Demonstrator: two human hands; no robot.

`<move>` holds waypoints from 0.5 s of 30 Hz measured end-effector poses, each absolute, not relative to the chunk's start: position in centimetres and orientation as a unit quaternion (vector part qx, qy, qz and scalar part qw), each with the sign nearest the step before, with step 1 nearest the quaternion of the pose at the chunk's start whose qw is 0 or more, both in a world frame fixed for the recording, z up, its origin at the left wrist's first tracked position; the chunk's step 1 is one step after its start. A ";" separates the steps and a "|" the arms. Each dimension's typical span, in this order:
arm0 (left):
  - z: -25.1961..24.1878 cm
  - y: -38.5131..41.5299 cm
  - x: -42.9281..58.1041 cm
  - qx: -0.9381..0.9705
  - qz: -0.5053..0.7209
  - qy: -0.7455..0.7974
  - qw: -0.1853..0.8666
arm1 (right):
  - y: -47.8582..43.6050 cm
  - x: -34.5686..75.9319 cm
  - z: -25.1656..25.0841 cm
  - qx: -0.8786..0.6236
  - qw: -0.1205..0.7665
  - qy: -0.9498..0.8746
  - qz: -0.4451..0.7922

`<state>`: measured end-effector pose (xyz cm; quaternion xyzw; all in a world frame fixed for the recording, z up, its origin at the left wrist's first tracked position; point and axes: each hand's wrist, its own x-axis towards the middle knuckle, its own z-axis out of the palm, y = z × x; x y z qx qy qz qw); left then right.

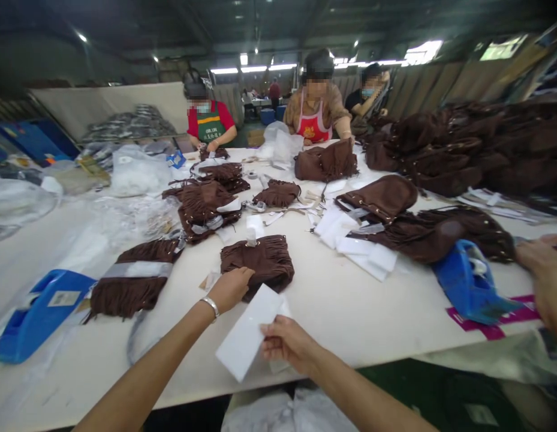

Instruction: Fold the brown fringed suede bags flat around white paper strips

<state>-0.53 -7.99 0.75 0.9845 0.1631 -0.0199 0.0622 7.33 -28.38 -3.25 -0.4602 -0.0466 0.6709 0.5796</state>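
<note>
A small dark brown fringed bag [273, 258] lies on the table in front of me, with a white tag and a bit of clear wrap at its far edge. My left hand [233, 287], a silver bracelet at its wrist, has its fingers closed at the bag's near left edge; what the fingertips do is partly hidden. In my right hand [287, 342] is a white sheet [249, 333], pinched between thumb and fingers and tilted just before the bag. More white material shows behind that sheet. A small beige and clear scrap touches the table beside my left hand.
Blue tape dispensers [48, 312] stand left and right. A wrapped fringed bag [134, 279] lies left, more brown bags [381, 198] and loose white sheets [372, 255] right. Co-workers handle bags across the table [341, 318]. Another person's hand [545, 270] reaches in at right.
</note>
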 end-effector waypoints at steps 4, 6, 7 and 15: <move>1.2 -6.9 -1.0 0.985 -0.032 0.146 0.090 | -24.8 7.4 -4.2 -0.483 0.635 0.045 0.600; 1.2 -6.6 -1.3 0.984 -0.030 0.147 0.100 | -23.9 7.8 -4.3 -0.491 0.656 0.058 0.570; 1.2 -6.5 -1.4 0.983 -0.027 0.147 0.105 | -23.6 7.8 -4.4 -0.492 0.664 0.065 0.558; 0.4 -6.7 -2.2 0.984 0.005 0.142 0.106 | -22.0 6.8 -5.1 -0.493 0.701 0.118 0.501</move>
